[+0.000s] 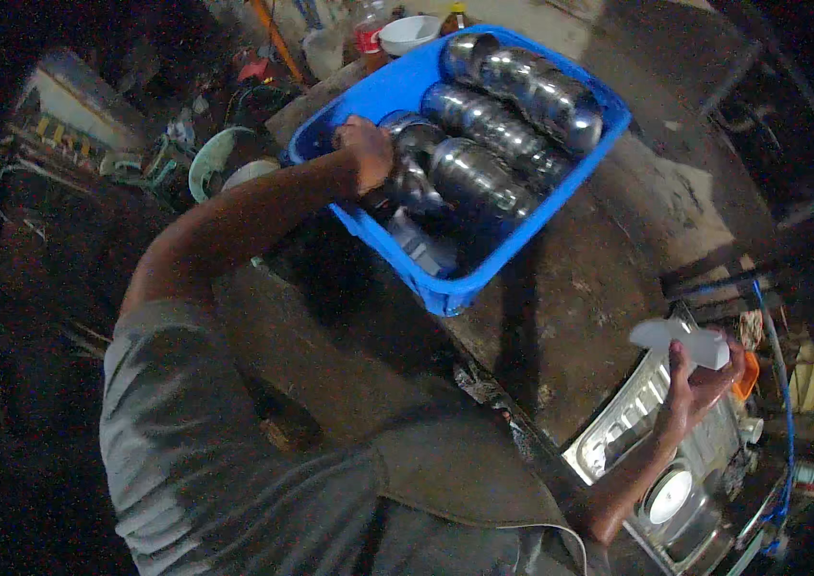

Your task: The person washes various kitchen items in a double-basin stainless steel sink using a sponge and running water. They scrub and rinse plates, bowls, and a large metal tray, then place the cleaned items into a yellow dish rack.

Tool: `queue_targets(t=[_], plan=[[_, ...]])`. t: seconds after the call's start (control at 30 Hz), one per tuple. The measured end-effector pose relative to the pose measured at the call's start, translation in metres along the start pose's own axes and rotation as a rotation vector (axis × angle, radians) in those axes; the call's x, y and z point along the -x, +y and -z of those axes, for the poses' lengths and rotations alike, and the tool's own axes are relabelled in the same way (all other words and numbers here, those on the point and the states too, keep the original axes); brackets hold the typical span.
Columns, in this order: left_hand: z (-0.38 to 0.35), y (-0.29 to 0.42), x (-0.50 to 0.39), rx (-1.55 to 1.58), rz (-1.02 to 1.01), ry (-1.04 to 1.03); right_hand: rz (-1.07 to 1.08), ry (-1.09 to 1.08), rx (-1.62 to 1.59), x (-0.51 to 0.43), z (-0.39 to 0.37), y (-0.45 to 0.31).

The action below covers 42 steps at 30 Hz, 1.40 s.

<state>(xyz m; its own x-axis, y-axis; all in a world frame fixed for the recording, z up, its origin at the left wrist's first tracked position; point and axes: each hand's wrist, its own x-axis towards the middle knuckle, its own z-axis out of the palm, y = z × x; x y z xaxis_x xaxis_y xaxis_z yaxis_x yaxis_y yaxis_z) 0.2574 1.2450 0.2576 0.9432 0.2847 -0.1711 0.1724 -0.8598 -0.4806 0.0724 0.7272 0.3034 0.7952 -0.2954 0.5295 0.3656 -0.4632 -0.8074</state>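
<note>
A blue plastic tub (360, 101) holds several rows of nested shiny metal bowls or cups (493, 119). My left hand (367, 151) is inside the tub at its left side, beside the nearest metal pieces; its fingertips are hidden, so its grip does not show. A blurred, pale translucent piece (421, 245) lies in the tub's near corner. On the right, my right hand (702, 381) holds a whitish translucent plastic piece (684, 344) between thumb and fingers, above a stainless steel sink unit (619, 410).
A white round dish (670, 497) sits at the sink. Behind the tub stand a white bowl (410, 34), a bottle with a red label (369, 36) and a yellow-capped bottle (456, 18). A pale green basin (212, 162) is at left. A blue hose (785, 403) hangs at right.
</note>
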Motion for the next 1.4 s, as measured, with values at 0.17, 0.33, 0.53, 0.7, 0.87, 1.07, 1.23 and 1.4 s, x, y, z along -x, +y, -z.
queue_targets(t=[0.17, 0.33, 0.53, 0.7, 0.87, 1.07, 1.23, 1.4], plan=[[-0.032, -0.033, -0.06, 0.003, -0.631, -0.446, 0.341, -0.216, -0.142, -0.019, -0.148, -0.104], [0.024, -0.045, -0.01, 0.351, -0.491, -0.561, 0.529, -0.653, -0.035, -0.046, -0.242, -0.146], [-0.01, -0.073, 0.006, 0.532, -0.488, -0.44, 0.589, -1.41, 0.183, -0.024, -0.281, -0.11], [0.01, -0.029, 0.03, 0.372, -0.479, -0.049, 0.491, -1.374, 0.424, -0.013, -0.265, -0.101], [-0.079, -0.037, -0.003, 0.481, -0.369, 0.206, 0.583, -1.334, 0.33, -0.01, -0.273, -0.104], [-0.019, -0.051, 0.015, 0.063, -0.015, 0.449, 0.603, -0.958, 0.212, 0.007, -0.276, -0.089], [0.065, 0.052, 0.09, 0.078, -0.177, 0.386, 0.579, -0.701, 0.277, -0.007, -0.287, -0.051], [0.002, 0.041, 0.066, 0.633, -0.399, -0.36, 0.69, -0.399, 0.118, 0.007, -0.285, -0.074]])
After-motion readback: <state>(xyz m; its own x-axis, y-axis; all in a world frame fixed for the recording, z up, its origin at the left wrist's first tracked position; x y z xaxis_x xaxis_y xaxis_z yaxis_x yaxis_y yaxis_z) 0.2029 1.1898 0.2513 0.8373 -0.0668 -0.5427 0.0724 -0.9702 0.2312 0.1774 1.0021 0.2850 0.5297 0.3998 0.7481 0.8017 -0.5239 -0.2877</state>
